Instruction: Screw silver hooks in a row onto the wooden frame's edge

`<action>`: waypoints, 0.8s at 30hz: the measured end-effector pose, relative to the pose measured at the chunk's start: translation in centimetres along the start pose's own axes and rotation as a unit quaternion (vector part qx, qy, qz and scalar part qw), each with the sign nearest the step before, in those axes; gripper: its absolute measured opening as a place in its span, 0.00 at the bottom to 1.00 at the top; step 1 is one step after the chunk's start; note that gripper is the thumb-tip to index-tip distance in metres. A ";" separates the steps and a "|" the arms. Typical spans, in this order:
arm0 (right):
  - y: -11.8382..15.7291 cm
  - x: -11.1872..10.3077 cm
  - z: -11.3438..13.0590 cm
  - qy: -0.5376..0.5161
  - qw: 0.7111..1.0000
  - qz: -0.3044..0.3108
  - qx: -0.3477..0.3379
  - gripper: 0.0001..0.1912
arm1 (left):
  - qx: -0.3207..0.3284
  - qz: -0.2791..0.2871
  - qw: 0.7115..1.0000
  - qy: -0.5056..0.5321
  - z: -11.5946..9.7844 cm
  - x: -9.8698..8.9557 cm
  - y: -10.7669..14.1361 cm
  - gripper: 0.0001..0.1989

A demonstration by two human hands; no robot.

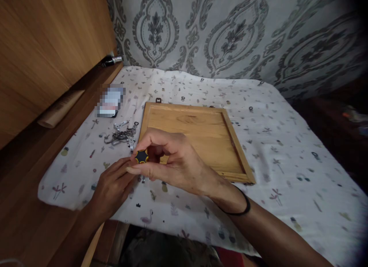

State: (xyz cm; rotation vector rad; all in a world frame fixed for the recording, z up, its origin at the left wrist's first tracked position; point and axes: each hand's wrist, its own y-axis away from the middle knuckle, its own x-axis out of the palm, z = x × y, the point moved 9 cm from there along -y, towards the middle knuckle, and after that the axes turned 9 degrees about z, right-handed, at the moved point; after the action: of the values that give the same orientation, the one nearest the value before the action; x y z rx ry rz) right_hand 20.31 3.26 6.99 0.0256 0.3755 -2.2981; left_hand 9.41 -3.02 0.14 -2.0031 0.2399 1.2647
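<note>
My right hand [175, 159] pinches a small black, lobed knob with yellow edges [142, 156] between thumb and fingers. It looks like the butt of a screwdriver handle seen end-on; the rest of it is hidden below. Close against it on the left is my left hand [110, 188], its fingers bent together and their tips covered by my right hand. Whatever the left fingers hold is out of sight. Behind the hands lies a shallow wooden panel with a raised rim [238, 144]. Just beyond my left fingers sits a heap of small metal hardware and chain [122, 136].
A patterned white cloth [273, 175] covers the surface. A blurred-out, phone-like rectangle [110, 101] lies at the back left. On the wooden ledge beside a wooden wall [54, 37] are a brown paper-like roll [60, 110] and a black-and-silver object [112, 60]. Patterned fabric [186, 29] hangs behind.
</note>
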 end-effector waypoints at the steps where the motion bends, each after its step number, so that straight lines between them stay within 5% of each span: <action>1: 0.0 0.0 0.1 0.005 1.000 0.009 -0.002 0.13 | 0.001 0.002 1.000 0.002 0.0 0.0 0.0 0.12; 6: 0.1 0.3 0.8 0.004 0.997 0.071 -0.043 0.10 | 0.010 0.001 1.000 -0.008 -0.1 0.0 0.0 0.14; 15: -0.2 -0.3 0.2 0.053 0.999 -0.001 0.010 0.06 | -0.001 -0.003 1.000 -0.011 0.3 0.3 0.6 0.12; 24: -0.2 -0.1 0.1 -0.018 0.998 0.064 -0.016 0.08 | -0.003 0.002 1.000 -0.007 0.3 0.1 0.3 0.13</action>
State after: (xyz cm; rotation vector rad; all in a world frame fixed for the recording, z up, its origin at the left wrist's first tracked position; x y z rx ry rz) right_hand 20.21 3.46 7.16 -0.0084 0.3810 -2.1628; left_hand 9.12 -3.03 -0.20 -1.9986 0.2341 1.2828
